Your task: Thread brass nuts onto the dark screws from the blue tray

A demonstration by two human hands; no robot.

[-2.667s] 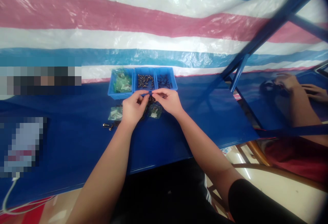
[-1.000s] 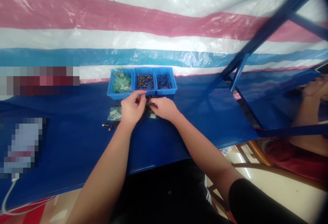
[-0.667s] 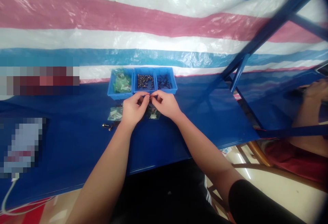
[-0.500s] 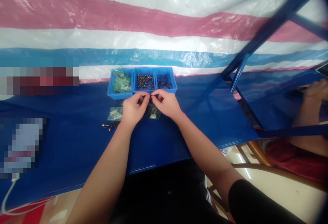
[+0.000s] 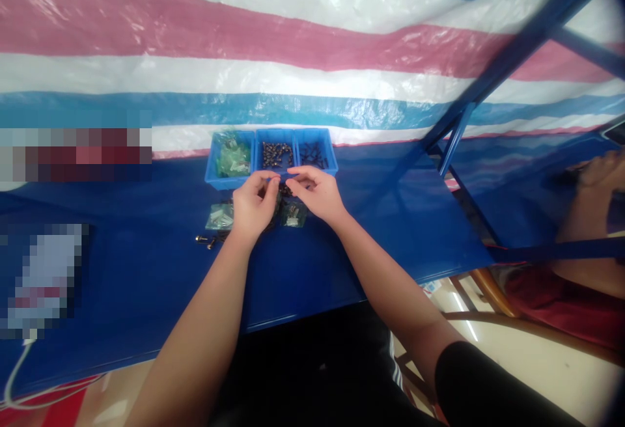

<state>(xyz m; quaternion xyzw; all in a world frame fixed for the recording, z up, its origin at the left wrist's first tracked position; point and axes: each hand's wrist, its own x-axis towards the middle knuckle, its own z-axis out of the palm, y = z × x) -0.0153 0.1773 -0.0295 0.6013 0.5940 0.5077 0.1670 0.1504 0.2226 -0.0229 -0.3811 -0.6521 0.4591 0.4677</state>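
Observation:
My left hand [image 5: 254, 200] is in a pinch, thumb against forefinger, just in front of the blue bins; what lies between the tips is too small to make out. Facing it, my right hand [image 5: 319, 194] has its thumb and fingers apart, with nothing visible between them. Below the hands are small dark metal parts [image 5: 286, 190], partly covered by the fingers. A clear bag of white pieces [image 5: 221, 217] lies beside my left hand, and another small bag [image 5: 293, 215] lies under my right. Loose brass-and-black fittings [image 5: 209, 241] rest near my left wrist.
Three joined blue bins hold green-tinted plastic bags [image 5: 233, 157], brass-coloured fittings [image 5: 277, 155] and dark screw-like parts [image 5: 312, 155]. A blurred-out device with a white cable [image 5: 19, 365] lies left on the blue table [image 5: 303, 277]. At right are a blue metal frame [image 5: 493, 75] and another person's arm [image 5: 586, 219].
The fingertips, close together before, have parted slightly. My right thumb and forefinger have opened, and my left fingertips have shifted a little left.

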